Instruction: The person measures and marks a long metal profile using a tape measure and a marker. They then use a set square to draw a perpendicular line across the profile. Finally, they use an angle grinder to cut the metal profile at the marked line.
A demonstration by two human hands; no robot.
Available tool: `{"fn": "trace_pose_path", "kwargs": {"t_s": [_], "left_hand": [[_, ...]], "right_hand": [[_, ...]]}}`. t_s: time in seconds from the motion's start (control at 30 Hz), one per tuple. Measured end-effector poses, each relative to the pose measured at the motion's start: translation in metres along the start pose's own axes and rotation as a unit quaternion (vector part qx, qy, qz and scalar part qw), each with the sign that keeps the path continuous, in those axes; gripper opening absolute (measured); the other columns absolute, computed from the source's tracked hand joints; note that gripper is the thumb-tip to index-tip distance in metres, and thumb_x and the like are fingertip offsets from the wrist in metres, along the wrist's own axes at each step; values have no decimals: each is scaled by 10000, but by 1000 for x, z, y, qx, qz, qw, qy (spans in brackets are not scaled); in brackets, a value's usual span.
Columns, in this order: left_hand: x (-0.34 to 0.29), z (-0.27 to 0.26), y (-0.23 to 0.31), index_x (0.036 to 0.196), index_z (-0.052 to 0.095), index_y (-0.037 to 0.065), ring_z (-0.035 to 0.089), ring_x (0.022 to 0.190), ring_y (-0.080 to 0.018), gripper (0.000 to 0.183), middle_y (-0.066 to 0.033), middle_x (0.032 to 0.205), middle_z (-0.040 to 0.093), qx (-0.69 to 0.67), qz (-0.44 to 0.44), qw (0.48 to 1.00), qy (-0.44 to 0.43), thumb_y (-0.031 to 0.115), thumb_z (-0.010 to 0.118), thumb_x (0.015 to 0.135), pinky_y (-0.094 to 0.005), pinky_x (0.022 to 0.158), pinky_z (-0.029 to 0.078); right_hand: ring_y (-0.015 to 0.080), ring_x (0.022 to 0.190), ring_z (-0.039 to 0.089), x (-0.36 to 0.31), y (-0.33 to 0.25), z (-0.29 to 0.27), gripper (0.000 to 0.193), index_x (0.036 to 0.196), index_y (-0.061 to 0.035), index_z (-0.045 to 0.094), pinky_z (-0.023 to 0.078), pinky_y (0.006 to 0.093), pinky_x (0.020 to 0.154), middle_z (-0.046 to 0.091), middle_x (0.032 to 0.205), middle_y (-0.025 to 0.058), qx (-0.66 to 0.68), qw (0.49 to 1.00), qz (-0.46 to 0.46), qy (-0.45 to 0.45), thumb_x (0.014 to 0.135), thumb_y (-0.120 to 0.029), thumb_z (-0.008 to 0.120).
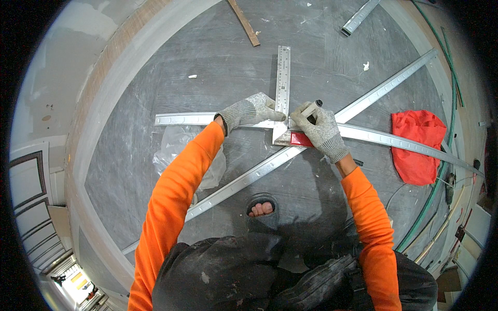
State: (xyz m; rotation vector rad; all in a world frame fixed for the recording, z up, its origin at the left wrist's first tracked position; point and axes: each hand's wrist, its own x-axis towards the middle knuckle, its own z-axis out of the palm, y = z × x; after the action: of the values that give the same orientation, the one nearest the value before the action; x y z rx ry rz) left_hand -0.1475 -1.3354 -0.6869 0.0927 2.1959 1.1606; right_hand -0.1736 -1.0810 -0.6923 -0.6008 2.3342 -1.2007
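Observation:
A metal square with a ruled blade [282,75] stands crosswise over a long silver metal channel [187,119]. My left hand [259,110], in a grey glove, grips the square low on its blade, fingers closed there against the channel. In my gloved right hand [322,132] is a marker [311,108] with a pale barrel and a dark end, tilted up; its tip is hidden behind my fingers. The square's red piece [301,139] shows just under that hand. A second silver channel [249,178] passes diagonally below the first.
A red cloth bag [415,132] lies partly beneath the channel at right. Clear plastic sheeting [210,168] sits beside my left forearm. A brown strip [244,23] and another channel piece [360,17] lie farther off. Green hoses [450,72] run along the right side.

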Motion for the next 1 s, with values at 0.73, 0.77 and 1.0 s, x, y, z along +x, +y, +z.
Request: {"fn": "trace_pose_path", "kwargs": {"t_s": [0.73,0.77,1.0], "left_hand": [[-3,-2,10,1174,780,24,701,869,-182,437,-110,979,783,-4,-25,1000,-7,403,721,965,-336,820,538],[-2,-2,9,1173,780,24,701,870,-180,434,-110,979,783,0,-17,1000,-5,401,720,967,-335,821,538],[0,1,3,1179,782,35,702,899,-176,437,-118,1002,787,-25,-11,1000,-3,413,709,972,-328,856,536]], "right_hand": [[244,757,731,-4,-9,-3,505,1032,-30,748,553,399,694,742,834,155,32,999,-9,7,977,-528,679],[240,758,732,-3,-10,-4,504,1035,-31,748,554,398,696,745,837,155,29,1000,-2,9,978,-527,679],[204,788,720,-1,-8,-3,436,1046,-39,742,559,382,728,743,847,120,31,999,8,17,995,-468,682]]}}
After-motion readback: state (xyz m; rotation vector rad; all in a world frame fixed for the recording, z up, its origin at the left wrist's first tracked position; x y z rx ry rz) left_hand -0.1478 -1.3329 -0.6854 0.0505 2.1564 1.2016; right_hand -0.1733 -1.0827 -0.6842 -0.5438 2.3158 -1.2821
